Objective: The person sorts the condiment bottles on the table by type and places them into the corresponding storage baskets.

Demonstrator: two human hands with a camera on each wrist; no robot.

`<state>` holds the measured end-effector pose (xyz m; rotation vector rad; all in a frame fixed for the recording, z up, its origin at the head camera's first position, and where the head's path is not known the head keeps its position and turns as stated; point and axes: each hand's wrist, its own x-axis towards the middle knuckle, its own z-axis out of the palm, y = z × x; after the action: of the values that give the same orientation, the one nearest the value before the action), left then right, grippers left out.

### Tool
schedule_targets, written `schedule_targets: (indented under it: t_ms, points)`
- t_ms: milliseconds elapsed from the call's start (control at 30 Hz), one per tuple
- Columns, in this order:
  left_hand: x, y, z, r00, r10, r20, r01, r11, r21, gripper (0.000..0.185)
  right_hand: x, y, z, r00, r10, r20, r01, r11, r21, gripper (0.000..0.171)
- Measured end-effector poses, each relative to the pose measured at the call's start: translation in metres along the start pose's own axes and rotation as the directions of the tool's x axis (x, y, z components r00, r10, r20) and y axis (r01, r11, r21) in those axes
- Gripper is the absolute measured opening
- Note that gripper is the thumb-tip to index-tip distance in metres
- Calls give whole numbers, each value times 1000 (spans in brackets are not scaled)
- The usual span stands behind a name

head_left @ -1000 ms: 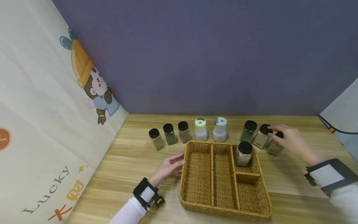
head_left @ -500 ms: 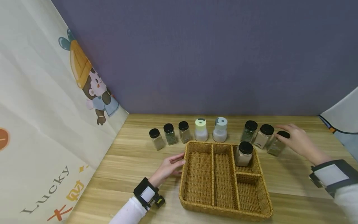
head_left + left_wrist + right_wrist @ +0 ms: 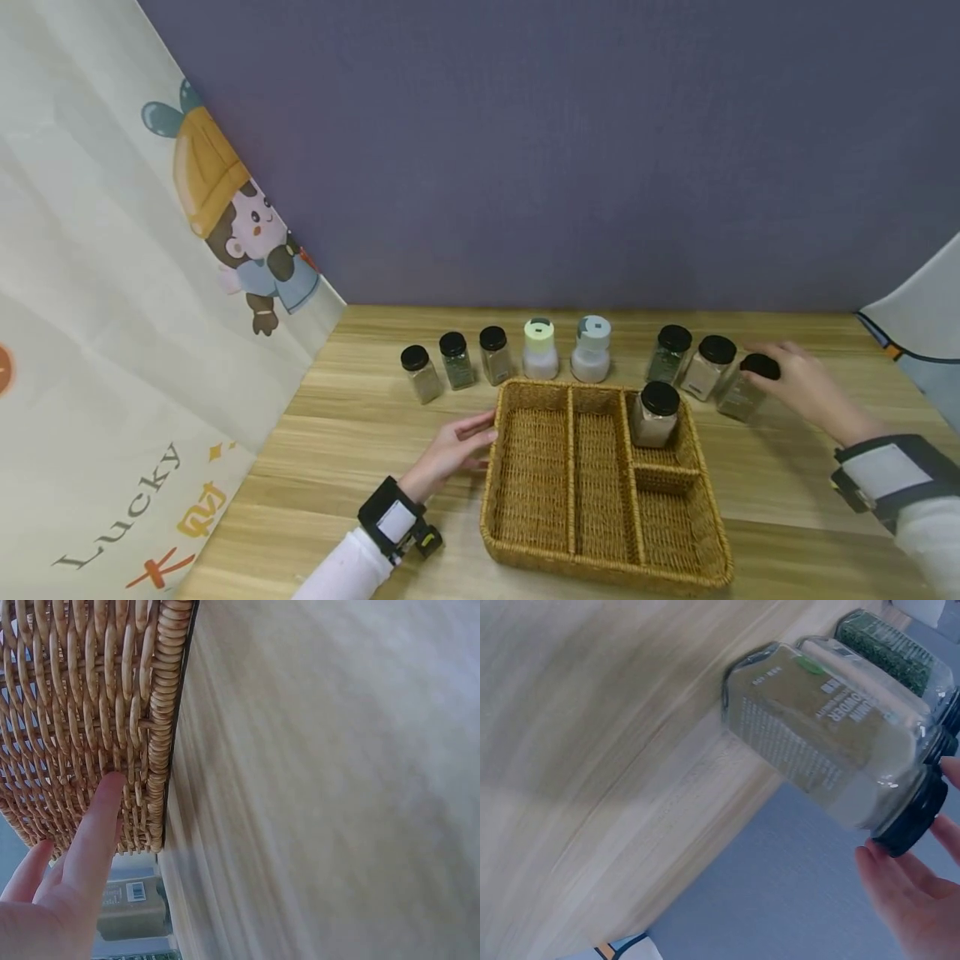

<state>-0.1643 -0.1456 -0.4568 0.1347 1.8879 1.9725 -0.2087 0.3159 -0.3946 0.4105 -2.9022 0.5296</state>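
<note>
At the back right, my right hand (image 3: 806,387) pinches the black lid of a clear spice jar (image 3: 738,398). In the right wrist view this jar (image 3: 810,735) holds brownish-green powder, and fingertips sit on opposite sides of its lid (image 3: 911,814). It stands on the wooden table beside a beige-filled jar (image 3: 703,373) and a green-herb jar (image 3: 667,360). My left hand (image 3: 446,454) rests with extended fingers against the left side of a woven basket (image 3: 532,475). Its fingertip touches the wicker wall (image 3: 82,697) in the left wrist view.
A black-lidded jar (image 3: 654,421) stands in the basket's back right compartment. Behind the basket are two white-bodied shakers, one yellow-topped (image 3: 540,354) and one pale blue-topped (image 3: 591,354). Three smaller black-lidded jars (image 3: 457,367) line up at left. A purple-grey panel (image 3: 525,167) closes off the back.
My right hand has shifted right from the beige jar's lid to the lid of the rightmost jar and taken hold there. The left hand and basket have stayed put.
</note>
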Motion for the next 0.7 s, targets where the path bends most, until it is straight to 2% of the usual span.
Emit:
schedule_targets:
  t_ms: [200, 500, 700]
  points:
    - [0, -2, -1, 1000, 1, 2, -1, 1000, -3, 59, -1, 3, 4, 1000, -10, -9, 10, 1000, 3, 46]
    - [2, -1, 0, 1000, 3, 11, -3, 1000, -13, 59, -3, 3, 11, 995, -30, -91, 29, 1000, -10, 44]
    - [1, -2, -1, 1000, -1, 13, 2, 1000, -13, 59, -4, 3, 13, 995, -36, -93, 35, 999, -21, 43]
